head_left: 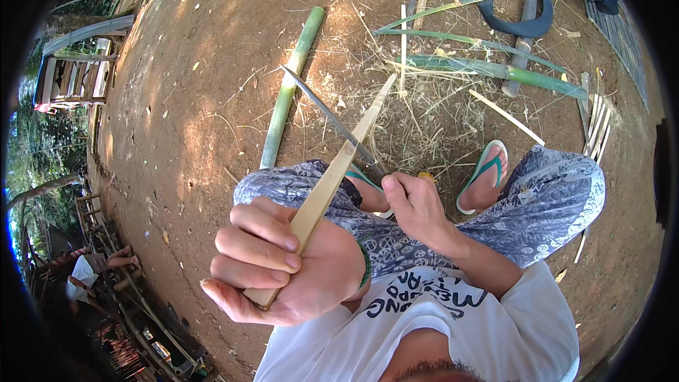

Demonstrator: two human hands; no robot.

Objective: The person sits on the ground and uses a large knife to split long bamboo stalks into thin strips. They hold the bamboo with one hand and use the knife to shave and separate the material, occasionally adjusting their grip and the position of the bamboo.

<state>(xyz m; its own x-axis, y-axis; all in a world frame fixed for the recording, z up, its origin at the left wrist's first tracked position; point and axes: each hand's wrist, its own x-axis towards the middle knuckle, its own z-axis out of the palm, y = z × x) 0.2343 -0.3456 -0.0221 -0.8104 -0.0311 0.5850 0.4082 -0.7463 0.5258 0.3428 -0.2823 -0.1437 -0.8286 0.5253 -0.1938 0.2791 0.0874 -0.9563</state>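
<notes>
My left hand [276, 262] is raised close to the camera, its fingers wrapped round the lower end of a pale split bamboo strip [318, 205]. The strip slants away and up to the right, narrowing to a tip. In my right hand [417, 209] is a long knife; its handle is mostly hidden in the fist. The dark knife blade [322, 107] points up and to the left, crossing the strip at about its middle. The blade seems to touch the strip there. Thin shavings [431, 124] lie on the ground beyond both hands.
A green bamboo pole [293, 85] lies to the left on brown soil. Split green bamboo [495, 71] rests across a log [523, 49] at the right, near a dark rubber ring [488, 3]. Pale strips [598, 127] lie far right. Another person [85, 279] is at the left edge.
</notes>
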